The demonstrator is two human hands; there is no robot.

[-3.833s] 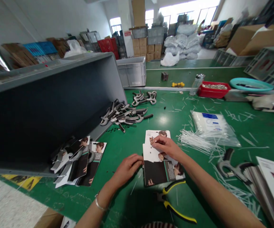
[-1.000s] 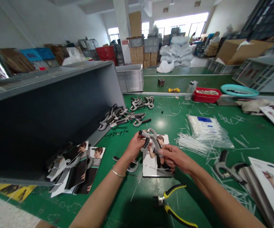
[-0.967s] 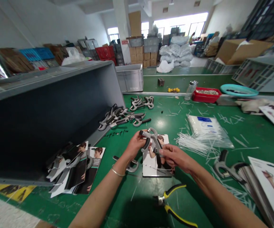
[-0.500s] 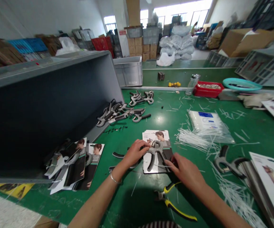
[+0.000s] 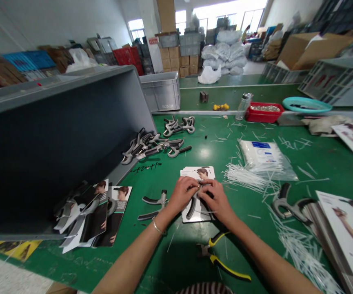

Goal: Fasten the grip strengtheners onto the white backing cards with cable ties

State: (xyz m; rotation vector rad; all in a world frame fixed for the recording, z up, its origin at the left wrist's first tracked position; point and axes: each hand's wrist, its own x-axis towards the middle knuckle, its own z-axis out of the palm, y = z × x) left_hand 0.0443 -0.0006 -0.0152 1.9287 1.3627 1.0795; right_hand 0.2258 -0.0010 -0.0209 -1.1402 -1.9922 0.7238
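Both my hands meet over a grey-and-black hand grip strengthener [image 5: 193, 208] lying on a printed backing card [image 5: 196, 214]. My left hand [image 5: 182, 194] and my right hand [image 5: 214, 199] pinch its top end, hiding most of its head. Beneath it, the card rests on a small stack of cards [image 5: 197, 173] showing a person's picture. To the left of my left hand lies a second grip strengthener [image 5: 155, 207]. Yellow-and-black pliers [image 5: 216, 255] lie on the green mat below my right wrist.
A large grey bin [image 5: 41, 139] tilts open at the left, with carded grips [image 5: 86, 216] piled by it. Loose grips [image 5: 152, 145] lie beyond. To the right are a bag of white cable ties [image 5: 260, 157], scattered ties, and a tall card stack [image 5: 344, 232].
The grip strengthener has gone from held up in the air to lying on the card. Both hands have closed in on its top end. A second grip now lies at the left.
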